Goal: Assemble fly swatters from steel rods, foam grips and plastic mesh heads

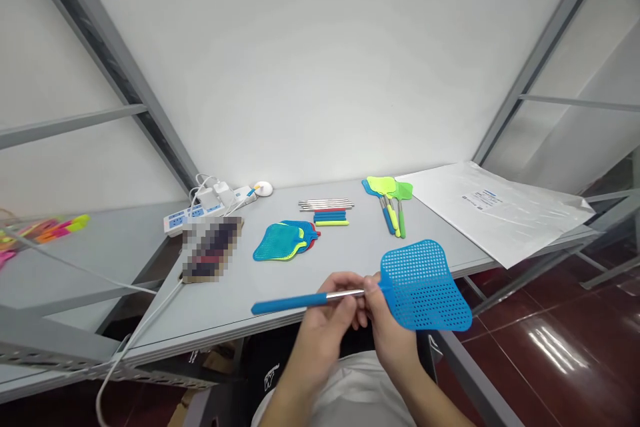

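Observation:
A blue fly swatter (425, 287) is held level over the table's front edge, its perforated head to the right and its blue handle to the left. My left hand (333, 310) has its fingers closed round the metal rod beside the handle. Where the rod meets the head, my right hand (383, 317) pinches it. Beyond my hands lies a stack of loose swatter heads (280, 241), teal, blue, yellow and red. Several metal rods (326, 204) and blue and yellow handles (331, 217) lie behind. Whole fly swatters (390, 203) in blue, yellow and green rest at the back right.
A white plastic bag (495, 207) with a label covers the table's right end. On the left are a power strip (193, 217) with plugs, a white cable (145, 327) and a blurred-out object (213, 250). Grey metal posts (125, 73) frame the grey table (240, 293).

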The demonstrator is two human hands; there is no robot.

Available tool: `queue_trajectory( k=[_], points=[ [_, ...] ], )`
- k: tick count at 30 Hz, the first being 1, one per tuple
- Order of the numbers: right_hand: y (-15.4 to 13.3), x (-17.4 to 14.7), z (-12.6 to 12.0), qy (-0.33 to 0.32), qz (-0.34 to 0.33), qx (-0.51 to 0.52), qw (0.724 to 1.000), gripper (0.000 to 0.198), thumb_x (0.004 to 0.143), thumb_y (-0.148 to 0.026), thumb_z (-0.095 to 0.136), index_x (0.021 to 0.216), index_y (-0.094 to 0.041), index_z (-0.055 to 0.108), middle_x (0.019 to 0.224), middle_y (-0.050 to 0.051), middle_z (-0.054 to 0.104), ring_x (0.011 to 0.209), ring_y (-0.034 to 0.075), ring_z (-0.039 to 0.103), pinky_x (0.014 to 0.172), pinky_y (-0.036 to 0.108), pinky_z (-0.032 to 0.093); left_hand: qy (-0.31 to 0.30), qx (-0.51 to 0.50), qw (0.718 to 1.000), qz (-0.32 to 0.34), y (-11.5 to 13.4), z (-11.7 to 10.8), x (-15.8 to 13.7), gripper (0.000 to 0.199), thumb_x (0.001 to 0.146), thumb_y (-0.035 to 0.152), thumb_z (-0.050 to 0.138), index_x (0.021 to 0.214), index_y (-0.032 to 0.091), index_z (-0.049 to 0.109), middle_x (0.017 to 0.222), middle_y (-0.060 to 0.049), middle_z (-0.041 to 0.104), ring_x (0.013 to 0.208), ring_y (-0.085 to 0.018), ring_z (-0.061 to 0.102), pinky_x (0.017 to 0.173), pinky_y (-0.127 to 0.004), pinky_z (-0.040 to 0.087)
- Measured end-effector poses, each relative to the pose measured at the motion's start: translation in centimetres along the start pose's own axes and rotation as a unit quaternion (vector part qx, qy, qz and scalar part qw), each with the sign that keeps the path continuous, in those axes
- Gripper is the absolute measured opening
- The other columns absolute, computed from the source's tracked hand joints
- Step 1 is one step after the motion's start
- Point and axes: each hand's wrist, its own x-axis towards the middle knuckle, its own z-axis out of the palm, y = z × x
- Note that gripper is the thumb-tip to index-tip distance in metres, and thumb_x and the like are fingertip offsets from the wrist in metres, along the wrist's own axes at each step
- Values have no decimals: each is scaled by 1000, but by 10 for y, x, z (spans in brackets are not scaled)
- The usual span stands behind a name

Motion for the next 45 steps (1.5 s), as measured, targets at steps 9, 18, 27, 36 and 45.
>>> queue_trajectory(
  k=[9,18,27,36,45],
  points=[
    [-3,15,-13,43,11,97,994,35,86,-36,64,61,-22,44,54,-7,34,51,10,37,51,25,38,134,55,986,88,8,2,-3,23,87,37,69,93,15,69,68,-3,64,66,-17,64,64,-28,48],
    [-22,38,-43,95,22,137,986,41,86,-32,67,61,-22,36,56,-9,23,49,9,20,51,25,37,266,36,943,198,38,-28,-4,24,87,42,67,89,18,68,68,3,52,53,-11,59,56,-23,46],
    [-6,23,-14,14,76,129,989,41,92,-47,58,62,-21,44,54,-8,30,47,9,28,51,26,35,280,-40,943,173,5,3,0,26,92,44,59,90,19,62,73,3,49,51,-7,51,52,-20,41],
    [1,21,-8,-118,48,-4,992,44,95,-44,53,59,-20,47,56,-4,39,55,11,37,53,28,30,271,-34,947,169,-6,4,-3,29,90,46,63,91,17,67,68,3,48,55,-7,48,56,-21,39],
    [-6,62,-56,85,57,80,992,46,88,-39,64,53,-21,40,52,-6,31,51,10,34,57,28,37,400,-65,869,283,55,-55,-4,25,89,38,65,82,15,65,60,7,34,48,-5,36,59,-21,43]
  ],
)
